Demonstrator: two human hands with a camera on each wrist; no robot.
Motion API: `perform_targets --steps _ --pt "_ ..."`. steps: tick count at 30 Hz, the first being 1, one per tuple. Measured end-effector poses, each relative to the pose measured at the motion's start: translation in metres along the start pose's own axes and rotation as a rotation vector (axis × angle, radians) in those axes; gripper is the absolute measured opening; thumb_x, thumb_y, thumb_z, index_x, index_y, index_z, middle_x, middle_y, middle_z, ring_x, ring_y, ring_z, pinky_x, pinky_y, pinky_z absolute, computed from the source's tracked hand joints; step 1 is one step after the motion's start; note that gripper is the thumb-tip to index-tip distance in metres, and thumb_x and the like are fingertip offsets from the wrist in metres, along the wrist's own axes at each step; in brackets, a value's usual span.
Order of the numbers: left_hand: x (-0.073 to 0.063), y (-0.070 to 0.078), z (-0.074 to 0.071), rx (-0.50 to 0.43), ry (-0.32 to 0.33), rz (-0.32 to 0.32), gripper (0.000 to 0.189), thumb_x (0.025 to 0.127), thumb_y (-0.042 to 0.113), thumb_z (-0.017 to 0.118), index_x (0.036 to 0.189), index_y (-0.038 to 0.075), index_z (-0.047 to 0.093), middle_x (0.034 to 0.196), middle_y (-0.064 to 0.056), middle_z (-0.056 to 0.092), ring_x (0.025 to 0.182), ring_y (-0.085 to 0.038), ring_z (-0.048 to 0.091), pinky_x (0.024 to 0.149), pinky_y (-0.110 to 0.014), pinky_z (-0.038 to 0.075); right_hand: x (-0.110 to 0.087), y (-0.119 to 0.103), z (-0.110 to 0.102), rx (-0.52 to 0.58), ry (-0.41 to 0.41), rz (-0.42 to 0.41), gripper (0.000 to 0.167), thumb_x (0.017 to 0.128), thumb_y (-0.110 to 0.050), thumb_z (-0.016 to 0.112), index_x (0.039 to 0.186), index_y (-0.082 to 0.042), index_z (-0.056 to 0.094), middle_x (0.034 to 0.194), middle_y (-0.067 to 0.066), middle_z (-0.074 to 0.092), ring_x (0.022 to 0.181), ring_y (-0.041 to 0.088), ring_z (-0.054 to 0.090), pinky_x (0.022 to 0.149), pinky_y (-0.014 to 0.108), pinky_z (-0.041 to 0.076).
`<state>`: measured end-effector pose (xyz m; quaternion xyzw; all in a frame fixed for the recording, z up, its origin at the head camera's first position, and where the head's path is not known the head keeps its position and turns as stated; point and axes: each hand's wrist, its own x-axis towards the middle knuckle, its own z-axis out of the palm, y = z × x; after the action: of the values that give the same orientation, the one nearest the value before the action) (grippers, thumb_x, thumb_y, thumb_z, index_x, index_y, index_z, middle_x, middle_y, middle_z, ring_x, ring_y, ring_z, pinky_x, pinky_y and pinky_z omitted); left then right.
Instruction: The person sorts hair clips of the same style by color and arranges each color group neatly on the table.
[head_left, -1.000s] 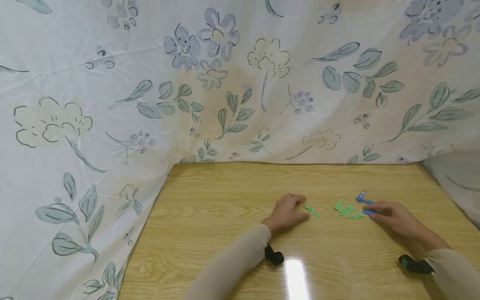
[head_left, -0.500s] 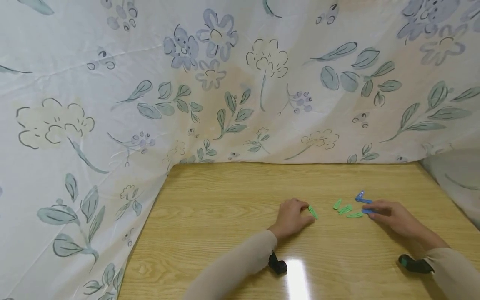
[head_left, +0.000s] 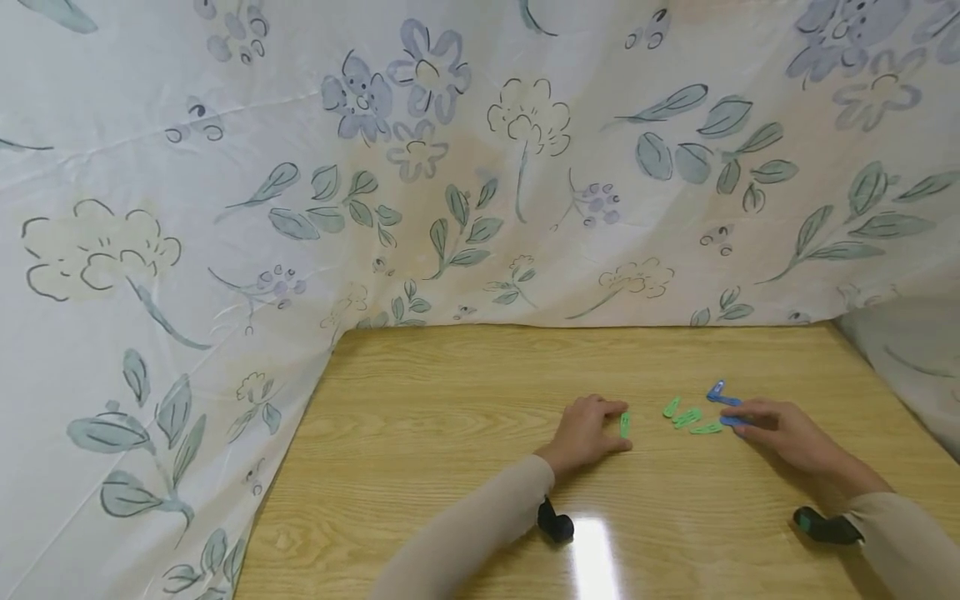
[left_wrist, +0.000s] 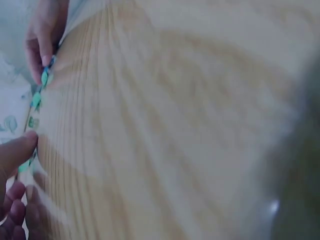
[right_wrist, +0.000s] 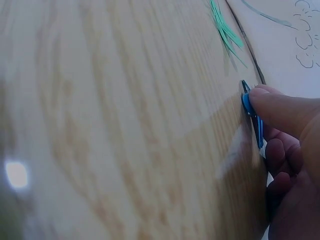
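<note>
In the head view my left hand [head_left: 588, 432] spans a green snap hair clip [head_left: 624, 425], index finger at its far end and thumb at its near end. My right hand [head_left: 787, 435] pinches a blue snap hair clip [head_left: 732, 421] between thumb and fingers, low over the table. The right wrist view has the thumb [right_wrist: 280, 107] lying across the blue clip [right_wrist: 246, 104]. Between the hands lie several green clips [head_left: 687, 417]. Behind the right fingertips, more blue clips [head_left: 717, 391] meet at an angle.
A wood-grain table [head_left: 450, 392] carries all the clips. Floral cloth [head_left: 480, 167] hangs along its back and left side. Black wrist devices [head_left: 555, 523] sit below each sleeve. A bright light reflection shows on the near tabletop.
My left hand has moved slightly right to the lone green clip and closed on its ends. That clip has turned from slanted to nearly upright in view. The right hand stays put.
</note>
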<state>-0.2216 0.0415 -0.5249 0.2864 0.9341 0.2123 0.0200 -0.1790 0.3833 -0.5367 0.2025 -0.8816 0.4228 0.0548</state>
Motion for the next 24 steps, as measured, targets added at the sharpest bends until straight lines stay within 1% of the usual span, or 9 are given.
perform_targets --steps 3,6,9,12,15,17,20,24 --pt "0.001 -0.002 -0.004 0.011 -0.028 0.034 0.054 0.082 0.048 0.081 0.133 0.033 0.068 0.123 0.010 0.068 0.109 -0.005 0.060 0.090 -0.022 0.045 0.000 0.000 0.000 0.004 0.000 -0.002 0.024 0.091 0.004 0.069 0.115 0.006 0.070 0.117 -0.032 0.059 0.108 -0.024 0.047 0.080 0.002 0.044" --pt "0.001 -0.002 -0.006 0.035 -0.037 0.052 0.052 0.083 0.050 0.080 0.131 0.033 0.069 0.124 0.010 0.068 0.111 -0.005 0.060 0.090 -0.022 0.046 0.000 0.001 0.000 -0.004 0.001 -0.002 0.024 0.091 0.003 0.069 0.115 0.006 0.070 0.116 -0.031 0.060 0.107 -0.024 0.048 0.080 0.003 0.044" --pt "0.001 -0.003 -0.006 0.048 -0.033 0.060 0.051 0.083 0.052 0.079 0.130 0.032 0.070 0.123 0.010 0.068 0.111 -0.005 0.061 0.090 -0.022 0.046 0.000 0.002 0.000 -0.027 0.004 0.013 0.024 0.091 0.002 0.070 0.114 0.004 0.072 0.115 -0.026 0.063 0.107 -0.024 0.047 0.080 0.002 0.043" --pt "0.002 -0.004 -0.005 0.031 -0.028 0.057 0.051 0.083 0.052 0.079 0.128 0.031 0.071 0.122 0.011 0.069 0.110 -0.004 0.061 0.092 -0.022 0.047 0.001 0.002 0.000 -0.070 0.004 0.045 0.023 0.091 -0.002 0.072 0.114 0.000 0.073 0.115 -0.017 0.067 0.108 -0.026 0.043 0.081 0.001 0.041" --pt "0.002 -0.006 -0.004 -0.009 -0.036 0.040 0.050 0.083 0.052 0.080 0.127 0.030 0.071 0.120 0.012 0.069 0.109 -0.003 0.061 0.093 -0.023 0.046 0.002 0.001 0.000 -0.117 -0.004 0.073 0.023 0.091 -0.006 0.073 0.114 -0.004 0.074 0.116 -0.008 0.070 0.108 -0.028 0.039 0.082 0.000 0.037" --pt "0.002 -0.007 -0.005 -0.044 -0.047 0.025 0.049 0.083 0.051 0.080 0.126 0.030 0.072 0.119 0.012 0.069 0.107 -0.002 0.060 0.093 -0.022 0.046 0.001 0.000 0.001 -0.118 0.001 0.076 0.022 0.091 -0.005 0.073 0.113 -0.004 0.075 0.116 -0.006 0.070 0.108 -0.028 0.039 0.082 0.000 0.037" --pt "0.000 -0.009 -0.006 -0.109 -0.055 0.007 0.049 0.083 0.050 0.081 0.126 0.029 0.072 0.117 0.013 0.068 0.104 -0.001 0.060 0.090 -0.019 0.046 0.001 -0.001 0.001 -0.113 0.006 0.071 0.022 0.091 -0.004 0.073 0.113 -0.003 0.074 0.115 -0.013 0.068 0.108 -0.029 0.039 0.082 0.000 0.037" --pt "-0.002 -0.014 -0.011 -0.206 -0.035 -0.001 0.047 0.082 0.047 0.082 0.124 0.025 0.073 0.112 0.013 0.067 0.096 0.002 0.058 0.083 -0.014 0.047 0.001 -0.003 0.001 -0.110 0.009 0.068 0.022 0.091 -0.005 0.073 0.113 -0.002 0.074 0.115 -0.019 0.065 0.108 -0.029 0.038 0.082 -0.001 0.035"
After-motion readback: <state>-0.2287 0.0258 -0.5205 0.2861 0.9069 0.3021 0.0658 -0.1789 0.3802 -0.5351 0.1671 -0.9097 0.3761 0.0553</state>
